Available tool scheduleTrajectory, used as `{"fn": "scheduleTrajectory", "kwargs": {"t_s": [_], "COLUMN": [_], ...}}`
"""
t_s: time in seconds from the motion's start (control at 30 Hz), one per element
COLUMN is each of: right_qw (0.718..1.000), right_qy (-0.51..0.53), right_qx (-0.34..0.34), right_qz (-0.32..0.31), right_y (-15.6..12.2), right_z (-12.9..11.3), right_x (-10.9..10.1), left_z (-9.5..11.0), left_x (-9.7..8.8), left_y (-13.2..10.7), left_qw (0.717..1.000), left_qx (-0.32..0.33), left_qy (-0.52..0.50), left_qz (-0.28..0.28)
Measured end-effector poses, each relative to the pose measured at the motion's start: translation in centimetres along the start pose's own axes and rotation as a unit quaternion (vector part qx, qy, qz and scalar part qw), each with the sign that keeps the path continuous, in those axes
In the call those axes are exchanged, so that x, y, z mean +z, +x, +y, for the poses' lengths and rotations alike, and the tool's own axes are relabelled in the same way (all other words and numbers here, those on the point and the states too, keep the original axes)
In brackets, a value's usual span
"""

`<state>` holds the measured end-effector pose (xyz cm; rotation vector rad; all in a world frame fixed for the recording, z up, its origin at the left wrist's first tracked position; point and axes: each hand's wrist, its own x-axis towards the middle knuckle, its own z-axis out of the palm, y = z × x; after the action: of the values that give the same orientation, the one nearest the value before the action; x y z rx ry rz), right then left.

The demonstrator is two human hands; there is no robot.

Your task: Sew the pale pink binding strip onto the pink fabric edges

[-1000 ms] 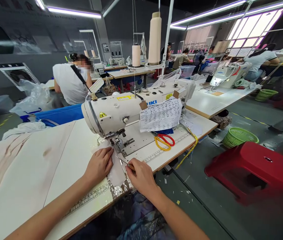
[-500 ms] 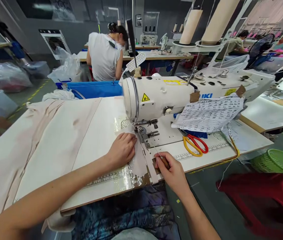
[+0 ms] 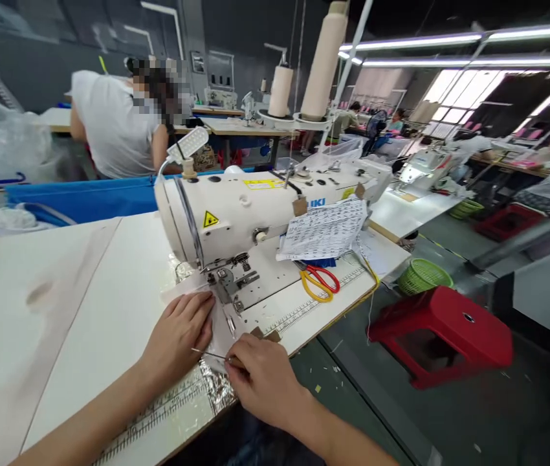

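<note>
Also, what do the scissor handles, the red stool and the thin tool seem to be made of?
Scissor handles: probably plastic or coated metal, smooth, red and yellow.
Red stool: likely moulded plastic, glossy, seamless-looking.
Thin tool: apparently metal, slim greyish shaft; grip mostly hidden by right hand.

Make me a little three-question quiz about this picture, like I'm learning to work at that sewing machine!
1. What is the right hand holding?
2. True or false: the scissors have one red handle and one yellow handle.
3. Fill in the gap: the left hand is on a piece of pale ____, close to the sewing machine.

Key:
1. A thin, rod-like tool.
2. True.
3. Cloth.
</note>
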<state>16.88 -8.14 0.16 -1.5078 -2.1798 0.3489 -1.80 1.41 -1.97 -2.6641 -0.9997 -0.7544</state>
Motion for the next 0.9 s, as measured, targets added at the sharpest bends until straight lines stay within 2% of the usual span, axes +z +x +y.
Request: {"fn": "scheduleTrajectory", "kwargs": {"t_s": [0.07,0.17,0.27,0.37,0.5,0.57,0.73,0.9], "right_qw": [0.994,0.963,0.941,0.947,0.973,0.982,0.987,0.988], "right_qy": [0.099,0.239,0.295,0.278,0.207,0.172,0.138,0.111], "right_qx": [0.046,0.115,0.154,0.145,0.073,0.06,0.076,0.094], "right_qz": [0.017,0.05,0.059,0.069,0.068,0.059,0.037,0.048], "right_y": [0.0,-0.4,-1.0,-1.7,-2.2,-2.3,-2.1,-1.9], "right_z": [0.6,1.3,1.6,1.5,1.2,1.1,1.0,1.0], "right_x": [-0.6,-1.3,-1.5,-1.2,-0.8,-0.7,-1.0,-0.9], "left_z": [-0.1,-0.1,-0.2,-0.2,-0.1,0.1,1.3,2.2], "left_x": [0.0,0.0,0.0,0.0,0.0,0.0,0.0,0.0], "left_y": [0.0,-0.1,-0.2,-0.2,-0.1,0.0,0.3,0.3], "left_qw": [1.0,1.0,1.0,1.0,1.0,0.999,0.997,0.997], "left_qx": [0.003,0.006,0.004,0.003,0.004,0.011,0.022,0.022], "left_qy": [-0.007,-0.005,0.008,0.011,0.02,0.031,0.067,0.079], "left_qz": [-0.001,-0.009,-0.012,-0.006,-0.01,-0.012,-0.01,-0.007]}}
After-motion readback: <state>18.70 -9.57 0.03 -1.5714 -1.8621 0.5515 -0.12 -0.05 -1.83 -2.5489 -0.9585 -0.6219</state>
